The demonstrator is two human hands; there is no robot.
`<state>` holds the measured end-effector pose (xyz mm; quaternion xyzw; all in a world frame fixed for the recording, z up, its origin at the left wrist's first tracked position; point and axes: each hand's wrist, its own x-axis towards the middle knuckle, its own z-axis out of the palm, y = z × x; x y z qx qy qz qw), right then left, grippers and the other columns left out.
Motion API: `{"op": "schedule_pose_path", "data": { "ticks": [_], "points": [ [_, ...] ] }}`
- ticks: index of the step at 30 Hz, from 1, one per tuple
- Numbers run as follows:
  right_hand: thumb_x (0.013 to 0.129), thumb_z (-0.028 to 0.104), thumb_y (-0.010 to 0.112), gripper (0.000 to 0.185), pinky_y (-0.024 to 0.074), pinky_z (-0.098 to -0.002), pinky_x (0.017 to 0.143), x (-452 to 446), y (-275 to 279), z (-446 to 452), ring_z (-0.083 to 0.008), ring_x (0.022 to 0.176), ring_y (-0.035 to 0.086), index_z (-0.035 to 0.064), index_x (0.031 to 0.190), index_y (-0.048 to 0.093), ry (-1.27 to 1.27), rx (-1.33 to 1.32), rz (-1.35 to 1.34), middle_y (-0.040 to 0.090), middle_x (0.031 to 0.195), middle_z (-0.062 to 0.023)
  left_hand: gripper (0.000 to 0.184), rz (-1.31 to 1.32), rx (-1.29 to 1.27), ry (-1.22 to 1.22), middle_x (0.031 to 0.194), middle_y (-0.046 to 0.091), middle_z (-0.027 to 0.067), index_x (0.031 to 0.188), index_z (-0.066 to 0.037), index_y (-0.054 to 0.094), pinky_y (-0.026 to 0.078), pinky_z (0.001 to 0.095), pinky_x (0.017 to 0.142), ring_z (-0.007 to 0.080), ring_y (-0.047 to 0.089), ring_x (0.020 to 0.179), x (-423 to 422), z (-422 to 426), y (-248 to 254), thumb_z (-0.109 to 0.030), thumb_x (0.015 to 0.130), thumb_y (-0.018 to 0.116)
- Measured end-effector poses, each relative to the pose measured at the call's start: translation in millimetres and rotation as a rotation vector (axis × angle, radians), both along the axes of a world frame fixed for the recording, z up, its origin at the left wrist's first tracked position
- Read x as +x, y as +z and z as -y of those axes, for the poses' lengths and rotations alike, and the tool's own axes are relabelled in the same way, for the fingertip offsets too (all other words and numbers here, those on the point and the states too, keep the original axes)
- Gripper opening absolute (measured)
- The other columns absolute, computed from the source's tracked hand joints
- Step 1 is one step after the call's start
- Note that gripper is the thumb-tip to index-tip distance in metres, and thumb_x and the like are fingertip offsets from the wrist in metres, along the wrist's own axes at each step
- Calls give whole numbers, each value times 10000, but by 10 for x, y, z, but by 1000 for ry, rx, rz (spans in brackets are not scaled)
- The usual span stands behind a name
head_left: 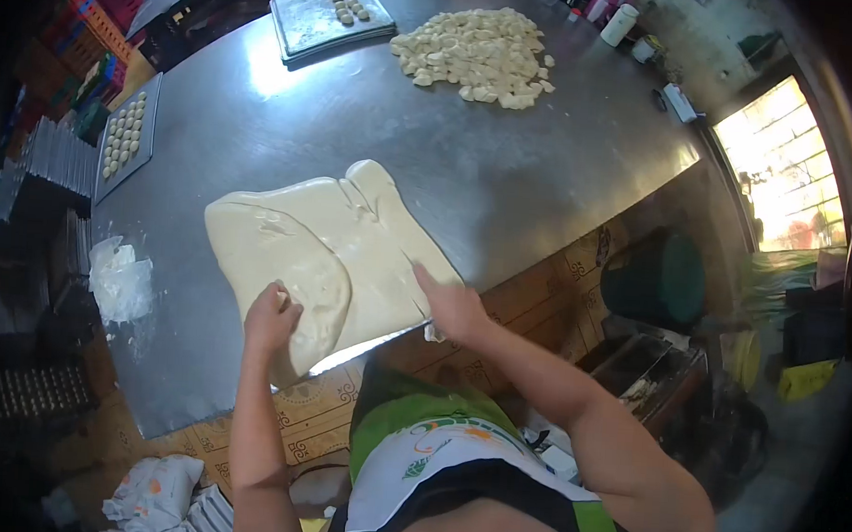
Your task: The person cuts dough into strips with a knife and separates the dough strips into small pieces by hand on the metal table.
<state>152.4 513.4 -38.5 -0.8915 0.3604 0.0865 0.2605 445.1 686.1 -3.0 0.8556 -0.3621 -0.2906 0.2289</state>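
Observation:
A large, smooth slab of pale dough (378,254) lies folded over itself on the metal table, its near edge reaching the table's front edge. At the slab's near left part, my left hand (270,318) has its fingers curled and pinched on the dough. My right hand (451,308) grips the near right edge, one digit lying on top and the other fingers hidden at the side. Creases and a curved fold line run across the slab between the hands.
A heap of cut dough pieces (481,52) sits at the back of the steel table (336,146). Trays with small dough balls stand at the back (294,23) and left (146,145). White flour or fat on plastic (120,279) lies at left; a white bottle (619,26) stands back right.

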Motion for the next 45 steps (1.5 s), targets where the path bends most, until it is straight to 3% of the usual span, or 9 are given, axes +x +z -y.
{"op": "schedule_pose_path", "data": {
  "ticks": [8, 17, 21, 25, 35, 37, 39, 43, 45],
  "points": [
    [904, 189, 517, 744, 515, -470, 603, -2001, 19, -1006, -353, 687, 674, 286, 1564, 187, 78, 166, -371, 675, 785, -179, 260, 143, -53, -14, 863, 643, 147, 946, -53, 556, 502, 415, 753, 334, 643, 820, -23, -81, -179, -210, 810, 712],
    [935, 138, 476, 636, 521, -514, 690, 323, 341, 373, -392, 749, 680, 177, 1531, 258, -98, -73, 65, 693, 834, -196, 283, 110, 16, 0, 924, 642, 156, 961, -57, 553, 495, 433, 787, 359, 639, 883, 21, -64, -145, -213, 798, 724],
    [895, 91, 459, 662, 520, -518, 708, 1629, -219, 1044, -384, 782, 686, 171, 1525, 271, -71, -190, 178, 700, 871, -198, 279, 46, 42, 35, 914, 639, 158, 955, -55, 547, 494, 433, 781, 361, 636, 877, -3, -49, -122, -205, 795, 720],
    [868, 70, 465, 702, 524, -511, 700, 1906, -319, 1200, -374, 779, 690, 177, 1531, 263, -99, -164, 209, 701, 894, -199, 269, 11, 71, 49, 910, 637, 162, 949, -51, 542, 490, 437, 772, 365, 633, 870, 53, 34, 32, -195, 798, 711],
    [876, 105, 487, 753, 516, -495, 638, -936, 28, -243, -356, 674, 671, 229, 1560, 198, 2, 17, -62, 682, 769, -161, 244, 105, 10, -42, 924, 629, 179, 965, -46, 551, 486, 437, 768, 380, 624, 879, 67, -89, -250, -192, 823, 685],
    [868, 157, 525, 796, 506, -488, 620, -1419, -1, -507, -351, 639, 660, 258, 1572, 165, 41, -15, -85, 674, 723, -143, 235, 273, -31, -6, 981, 616, 189, 1001, -49, 574, 487, 435, 776, 376, 618, 904, -2, -84, -357, -186, 837, 670],
    [901, 210, 516, 750, 526, -462, 659, -1900, -197, -658, -342, 725, 690, 245, 1573, 184, 44, 33, -134, 683, 796, -201, 233, 374, -62, 20, 1010, 609, 194, 1020, -51, 586, 488, 434, 780, 374, 615, 916, -150, -98, -293, -183, 844, 663],
    [933, 254, 505, 702, 519, -499, 676, -2252, -189, -692, -376, 743, 682, 214, 1563, 200, -4, 178, -171, 686, 828, -215, 298, 319, -440, 265, 1062, 603, 193, 1119, -16, 584, 498, 402, 819, 321, 617, 931, -701, -143, -170, -256, 943, 606],
    [944, 265, 492, 677, 517, -509, 697, -1822, 115, -549, -400, 768, 676, 191, 1555, 207, -112, 205, -62, 683, 853, -235, 359, 127, -546, 63, 1071, 564, 124, 1236, -46, 575, 501, 346, 783, 231, 571, 884, -976, -276, -94, -79, 882, 631]
  ]
}}
